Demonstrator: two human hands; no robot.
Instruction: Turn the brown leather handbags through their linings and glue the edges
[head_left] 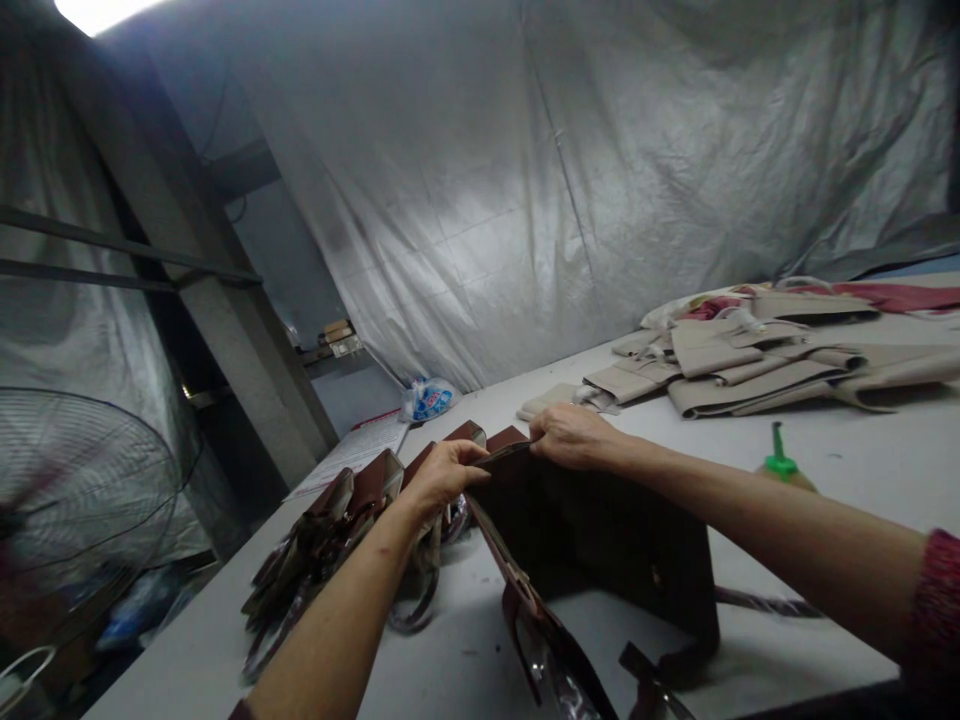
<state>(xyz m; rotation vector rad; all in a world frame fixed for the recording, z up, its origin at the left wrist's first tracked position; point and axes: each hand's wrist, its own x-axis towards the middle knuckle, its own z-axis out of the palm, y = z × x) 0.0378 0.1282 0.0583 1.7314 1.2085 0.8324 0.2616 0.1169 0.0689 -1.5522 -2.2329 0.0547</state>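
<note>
Both hands are on a dark brown handbag (630,540), whose dark lining faces me as it stands spread apart on the table. My left hand (444,478) pinches the far left corner of its edge between thumb and fingers. The same edge, a little to the right, is gripped by my right hand (574,436), its fingers curled over. Toward me hang a strap and a piece wrapped in clear plastic. Just left of my left hand lie several brown bags (371,485) with handles, bunched together.
Beige folded pieces (750,365) are piled on the white table (847,455) at the right. A bottle with a green nozzle (780,465) stands beyond my right forearm. A blue-and-white plastic bag (431,400) sits at the far edge. A fan (82,490) is at the left.
</note>
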